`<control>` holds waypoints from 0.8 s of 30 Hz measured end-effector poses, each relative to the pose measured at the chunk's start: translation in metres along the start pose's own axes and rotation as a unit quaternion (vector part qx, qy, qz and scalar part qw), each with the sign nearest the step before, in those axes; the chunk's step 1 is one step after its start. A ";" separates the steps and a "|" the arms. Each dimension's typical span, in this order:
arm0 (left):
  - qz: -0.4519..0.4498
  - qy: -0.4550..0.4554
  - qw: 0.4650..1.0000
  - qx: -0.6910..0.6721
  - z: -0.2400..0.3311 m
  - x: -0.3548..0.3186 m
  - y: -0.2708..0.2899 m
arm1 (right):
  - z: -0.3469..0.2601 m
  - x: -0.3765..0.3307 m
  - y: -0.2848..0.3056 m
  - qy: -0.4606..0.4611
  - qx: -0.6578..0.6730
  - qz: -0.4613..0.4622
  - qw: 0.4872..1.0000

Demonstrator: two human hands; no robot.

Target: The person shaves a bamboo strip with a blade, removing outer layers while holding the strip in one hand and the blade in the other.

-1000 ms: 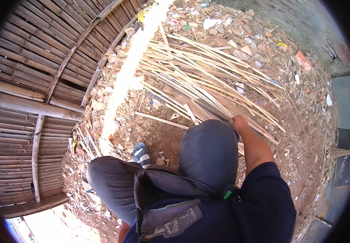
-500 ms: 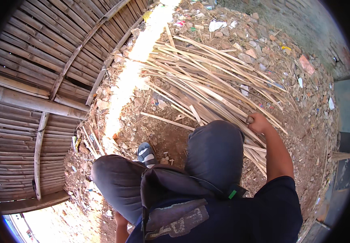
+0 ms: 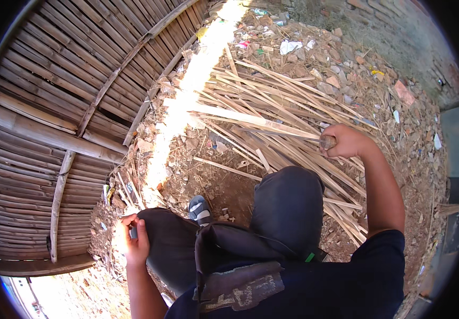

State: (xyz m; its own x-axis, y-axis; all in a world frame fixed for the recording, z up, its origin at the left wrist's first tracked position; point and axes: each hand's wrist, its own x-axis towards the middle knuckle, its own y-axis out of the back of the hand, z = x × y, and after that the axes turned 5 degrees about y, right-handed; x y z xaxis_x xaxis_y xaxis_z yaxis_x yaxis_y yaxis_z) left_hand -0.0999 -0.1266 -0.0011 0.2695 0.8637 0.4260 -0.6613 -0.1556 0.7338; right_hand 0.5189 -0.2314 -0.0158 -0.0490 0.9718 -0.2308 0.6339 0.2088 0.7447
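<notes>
My right hand [image 3: 349, 141] is closed round the wooden handle of a knife [image 3: 326, 142], above the right side of a pile of split bamboo strips [image 3: 293, 122]. The knife's thin dark blade seems to point left over the pile. A pale, wider bamboo strip [image 3: 256, 119] runs from the sunlit ground up to the fingers; whether they grip it too, I cannot tell. Beside my left knee, my left hand [image 3: 135, 239] is raised with its fingers loosely bent and the thumb apart. Nothing shows in it.
A bamboo slat wall [image 3: 54, 127] rises on the left, and a weathered brick wall [image 3: 399, 32] stands at the far right. Stones and litter cover the ground [image 3: 405, 159]. One sandalled foot [image 3: 199, 210] stands near the pile. Bright sunlight crosses the ground on the left.
My right hand has lifted up and slightly away, bringing the knife handle into clearer view. My left hand has come up from low beside my leg to knee height. The view has shifted slightly.
</notes>
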 end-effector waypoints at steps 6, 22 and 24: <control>0.012 -0.235 0.957 0.167 0.070 0.097 -0.013 | -0.053 0.023 0.017 0.085 0.022 -0.051 0.995; -0.260 -0.028 0.917 0.300 0.024 0.104 0.044 | -0.090 0.034 0.022 0.225 -0.002 0.052 0.973; -0.257 0.055 0.921 0.287 0.010 0.072 0.049 | -0.112 0.040 0.024 0.189 0.008 0.092 0.978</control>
State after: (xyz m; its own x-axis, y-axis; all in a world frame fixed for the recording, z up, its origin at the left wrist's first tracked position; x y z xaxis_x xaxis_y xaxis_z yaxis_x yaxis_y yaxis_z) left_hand -0.1056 -0.0763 0.0705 0.3497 0.9327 -0.0885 0.0211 0.0866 0.9960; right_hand 0.4458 -0.1754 0.0627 -0.2127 0.9647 0.1551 0.6707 0.0288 0.7411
